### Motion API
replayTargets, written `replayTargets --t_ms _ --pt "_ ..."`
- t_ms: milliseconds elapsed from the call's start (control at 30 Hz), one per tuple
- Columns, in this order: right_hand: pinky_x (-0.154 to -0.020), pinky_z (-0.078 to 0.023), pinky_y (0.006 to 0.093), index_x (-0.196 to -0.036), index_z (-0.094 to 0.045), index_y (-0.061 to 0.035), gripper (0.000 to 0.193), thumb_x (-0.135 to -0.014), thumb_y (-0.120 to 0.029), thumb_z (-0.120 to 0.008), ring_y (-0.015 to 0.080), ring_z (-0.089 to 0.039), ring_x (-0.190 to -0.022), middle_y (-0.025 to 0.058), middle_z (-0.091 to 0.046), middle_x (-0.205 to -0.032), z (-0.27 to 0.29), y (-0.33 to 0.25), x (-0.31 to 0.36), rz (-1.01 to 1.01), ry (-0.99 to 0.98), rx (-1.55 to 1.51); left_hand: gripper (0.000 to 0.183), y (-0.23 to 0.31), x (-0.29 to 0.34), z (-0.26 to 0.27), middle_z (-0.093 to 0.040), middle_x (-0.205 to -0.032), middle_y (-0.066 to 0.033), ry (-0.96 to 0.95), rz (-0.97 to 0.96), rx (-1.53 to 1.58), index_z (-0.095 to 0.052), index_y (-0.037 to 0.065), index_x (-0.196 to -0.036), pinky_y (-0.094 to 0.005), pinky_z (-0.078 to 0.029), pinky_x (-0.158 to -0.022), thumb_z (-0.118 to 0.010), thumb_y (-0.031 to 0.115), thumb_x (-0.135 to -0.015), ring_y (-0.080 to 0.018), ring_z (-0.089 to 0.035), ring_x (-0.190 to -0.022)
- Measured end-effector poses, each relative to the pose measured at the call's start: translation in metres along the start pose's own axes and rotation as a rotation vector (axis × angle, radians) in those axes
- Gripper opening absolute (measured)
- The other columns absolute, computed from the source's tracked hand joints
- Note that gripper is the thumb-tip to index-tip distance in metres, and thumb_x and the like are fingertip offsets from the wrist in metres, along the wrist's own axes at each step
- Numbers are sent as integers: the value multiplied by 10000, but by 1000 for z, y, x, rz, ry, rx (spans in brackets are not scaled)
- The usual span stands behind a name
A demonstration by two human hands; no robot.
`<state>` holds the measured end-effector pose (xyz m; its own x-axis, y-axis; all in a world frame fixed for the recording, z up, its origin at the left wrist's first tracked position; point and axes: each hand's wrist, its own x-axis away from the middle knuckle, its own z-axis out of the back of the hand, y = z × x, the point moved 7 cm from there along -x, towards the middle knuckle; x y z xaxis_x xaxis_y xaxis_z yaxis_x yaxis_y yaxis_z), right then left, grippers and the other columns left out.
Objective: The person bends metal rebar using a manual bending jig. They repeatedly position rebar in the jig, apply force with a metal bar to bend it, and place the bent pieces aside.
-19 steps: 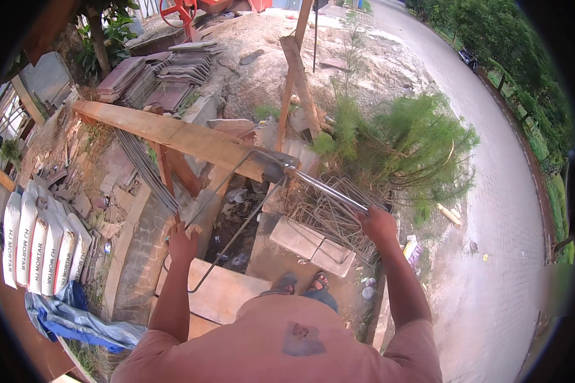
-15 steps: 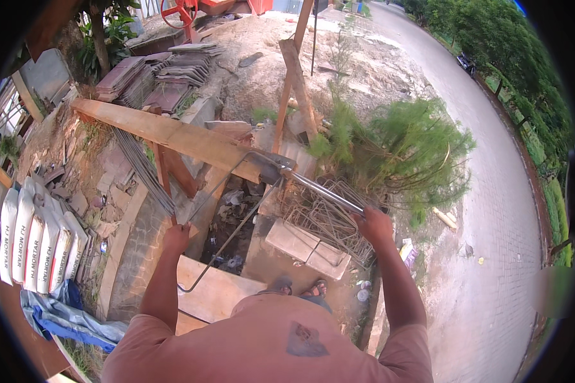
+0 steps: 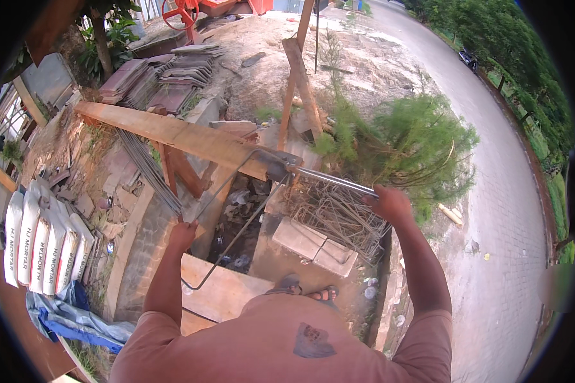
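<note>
The right-hand end of a long, light-brown wooden beam (image 3: 172, 131) bears a dark metal fitting (image 3: 278, 169), where a thin, dark, bent steel rod (image 3: 252, 219) is set, one of its arms running to the left hand (image 3: 182, 236), whose fingers are curled closed around it on the near side of the beam. The right hand (image 3: 391, 205), right of the beam, has its fingers wrapped around a straight, silvery metal bar (image 3: 334, 180) reaching to that fitting. A bundle of thin, straight grey rods (image 3: 150, 172) slants from the beam toward the left hand, and a tangled heap of bent grey rods (image 3: 338, 220) lies right of the beam's end.
</note>
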<state>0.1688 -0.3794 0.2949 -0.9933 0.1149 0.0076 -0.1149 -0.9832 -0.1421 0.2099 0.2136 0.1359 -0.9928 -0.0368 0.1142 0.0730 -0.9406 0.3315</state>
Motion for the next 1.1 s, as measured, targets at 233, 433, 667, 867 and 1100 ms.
replayTargets --t_ms 233,433,667,867,1100 --pt "-766 -488 479 -986 -647 -94 434 -859 -506 -594 362 -645 -870 169 -673 -868 -12 11 -3 35 -13 44 638 8 2 6 -650 -928 -292 -75 110 44 -684 -31 -895 -493 -477 -835 -387 531 -958 -437 -630 -918" --pt "-706 -490 482 -876 -628 -93 427 -835 -518 -625 376 -642 -814 165 -660 -812 -23 11 -1 0 30 9 640 -8 -7 -6 -666 -875 -254 -54 69 -3 -686 -20 -867 -475 -485 -820 -385 538 -958 -410 -645 -889" --pt "-731 -485 489 -884 -609 -53 464 -824 -512 -638 396 -633 -832 189 -653 -803 -41 6 19 -59 77 -77 602 -27 -20 -25 -667 -867 -213 -105 33 -32 -680 1 -893 -457 -489 -813 -423 543 -940 -378 -648 -900" --pt "-756 -499 463 -906 -686 -48 522 -748 -546 -678 379 -643 -849 200 -669 -871 -25 17 20 -153 -87 -66 626 130 10 37 -443 -1346 -218 179 -138 3 -470 40 -1294 -524 -402 -974 -656 410 -825 -411 -481 -1211" --pt "-766 -512 447 -876 -703 -66 447 -730 -488 -692 353 -659 -863 177 -684 -904 -30 22 19 -225 -30 71 763 450 56 2 -266 -1512 -156 9 -968 -59 -322 103 -1448 -570 -141 -1132 -660 383 -823 -323 -182 -1436"
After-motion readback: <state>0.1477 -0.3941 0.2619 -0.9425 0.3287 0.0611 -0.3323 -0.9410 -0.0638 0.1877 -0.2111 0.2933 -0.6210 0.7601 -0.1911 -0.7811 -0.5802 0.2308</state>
